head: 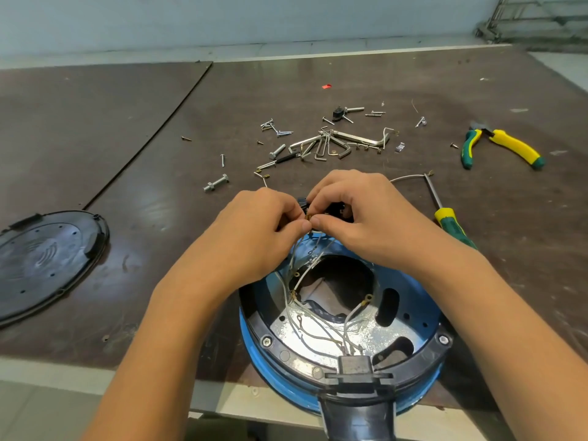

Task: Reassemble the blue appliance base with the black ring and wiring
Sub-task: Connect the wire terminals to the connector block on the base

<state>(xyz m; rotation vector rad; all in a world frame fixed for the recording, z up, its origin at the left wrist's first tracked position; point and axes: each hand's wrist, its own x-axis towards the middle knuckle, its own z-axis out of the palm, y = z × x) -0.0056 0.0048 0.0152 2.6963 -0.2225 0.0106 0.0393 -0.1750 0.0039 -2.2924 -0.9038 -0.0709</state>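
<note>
The blue appliance base lies upside down at the table's near edge, with the black ring seated around its rim and a shiny metal plate inside. Several white wires with brass ring terminals run across the plate and up to my hands. My left hand pinches a wire terminal at the base's far rim. Facing it, my right hand holds a small black switch part, mostly hidden by the fingers. The fingertips of both hands meet there.
A black round bottom cover lies at the left. Loose screws, bolts and hex keys are scattered beyond my hands. Yellow-green pliers lie at the far right, a yellow-green screwdriver just right of my right hand.
</note>
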